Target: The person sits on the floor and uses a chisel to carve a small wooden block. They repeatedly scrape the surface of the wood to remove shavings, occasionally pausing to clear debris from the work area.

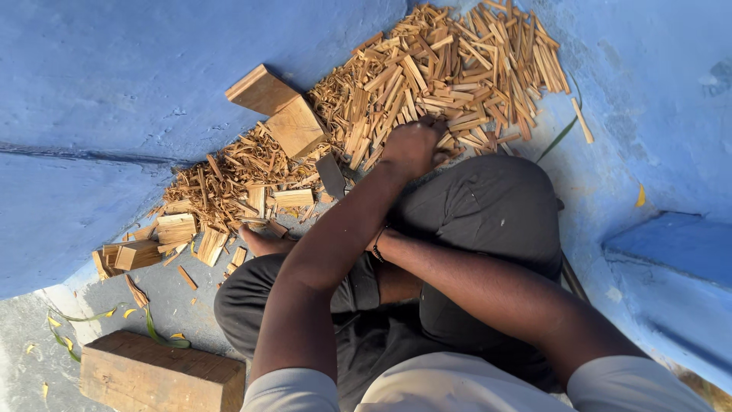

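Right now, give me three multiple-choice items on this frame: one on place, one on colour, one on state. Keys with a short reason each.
1. Where is the big wooden block?
A. Lower left, apart from the heap
B. On top of the heap
C. On the person's knee

2. What colour is the wall behind the pile of sticks?
A. White
B. Blue
C. Green

3. What is the left hand doing?
A. Lying flat on the big block
B. Raised in the air
C. Reaching down into the pile of sticks

Key:
1 A: the block lies alone on the grey floor, by some leaves.
2 B: the painted surfaces around the pile are blue.
3 C: the left forearm crosses the knee and the hand rests among the sticks; its grip is hidden.
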